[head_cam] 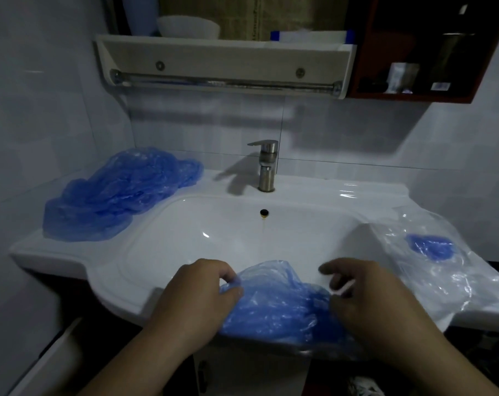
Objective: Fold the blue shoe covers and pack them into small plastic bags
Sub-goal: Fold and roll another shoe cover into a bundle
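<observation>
A crumpled blue shoe cover (279,304) lies on the front rim of the white sink (122,270). My left hand (199,295) pinches its left edge between thumb and fingers. My right hand (368,295) rests on its right side, fingers loosely curled above it; whether they grip it is unclear. A heap of blue shoe covers (113,195) lies on the counter at the left. On the right counter lie clear plastic bags (448,275), one with a folded blue shoe cover (431,245) inside.
A steel faucet (266,164) stands behind the basin. Above it hangs a shelf with a towel rail (225,81) and a white bowl (188,25). A dark red wall cabinet (414,52) sits at the upper right. Tiled walls close in on the left and behind.
</observation>
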